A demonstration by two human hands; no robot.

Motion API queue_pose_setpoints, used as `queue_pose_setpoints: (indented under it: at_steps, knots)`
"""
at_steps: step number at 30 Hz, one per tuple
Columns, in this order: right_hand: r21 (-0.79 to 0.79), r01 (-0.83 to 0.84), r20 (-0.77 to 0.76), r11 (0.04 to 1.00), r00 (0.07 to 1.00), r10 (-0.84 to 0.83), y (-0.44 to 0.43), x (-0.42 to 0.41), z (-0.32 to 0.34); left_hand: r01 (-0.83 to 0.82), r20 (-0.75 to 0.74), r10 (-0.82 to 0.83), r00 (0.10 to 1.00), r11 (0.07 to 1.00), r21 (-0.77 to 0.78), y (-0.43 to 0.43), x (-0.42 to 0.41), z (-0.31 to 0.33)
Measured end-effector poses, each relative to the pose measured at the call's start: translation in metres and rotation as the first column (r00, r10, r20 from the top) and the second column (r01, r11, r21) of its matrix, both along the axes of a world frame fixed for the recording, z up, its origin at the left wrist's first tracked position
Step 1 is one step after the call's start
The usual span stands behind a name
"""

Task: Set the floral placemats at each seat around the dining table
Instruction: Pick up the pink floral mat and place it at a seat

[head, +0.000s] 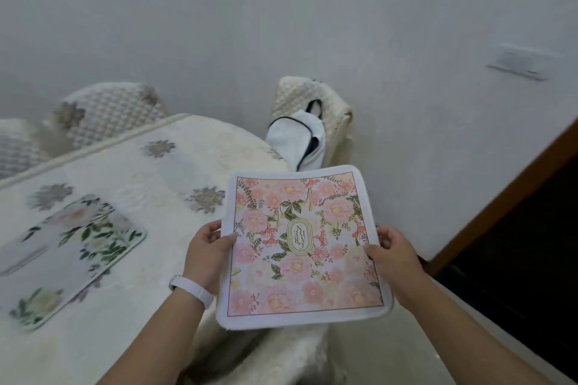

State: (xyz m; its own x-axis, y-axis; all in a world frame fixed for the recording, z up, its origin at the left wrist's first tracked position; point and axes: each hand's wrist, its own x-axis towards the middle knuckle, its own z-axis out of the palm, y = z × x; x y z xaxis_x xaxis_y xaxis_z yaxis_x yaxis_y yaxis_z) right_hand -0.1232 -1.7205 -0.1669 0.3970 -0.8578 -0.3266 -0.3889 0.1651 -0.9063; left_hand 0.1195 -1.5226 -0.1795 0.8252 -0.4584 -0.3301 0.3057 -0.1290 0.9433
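pink floral placemat (301, 245) held in the air past the table (131, 166) corner, print up | left hand (208, 255) grip closed on its left edge (white wristband (190, 289)) | right hand (395, 255) grip closed on its right edge | green floral placemat (75, 255) lies flat on table, well left | covered chair (312, 103) beyond
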Motion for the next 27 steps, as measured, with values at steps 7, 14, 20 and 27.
queue_pose_setpoints:
  at_steps: [7,14,20,27]
  knots:
    - [-0.001,-0.279,-0.035,0.960,0.960,0.279,0.000,0.092,-0.017,-0.259,-0.057,0.262,0.963,0.964,0.057,0.055,0.033,-0.026]
    - [0.039,-0.508,-0.093,0.860,0.855,0.509,-0.010,0.165,-0.053,-0.458,-0.073,0.475,0.877,0.872,0.172,0.076,0.049,-0.050]
    - [0.078,-0.623,-0.141,0.779,0.766,0.627,-0.040,0.211,-0.077,-0.542,-0.083,0.586,0.806,0.788,0.293,0.059,0.051,-0.072]
    - [0.170,-0.673,-0.164,0.719,0.701,0.695,-0.068,0.247,-0.106,-0.562,-0.084,0.634,0.769,0.732,0.386,0.030,0.057,-0.096]
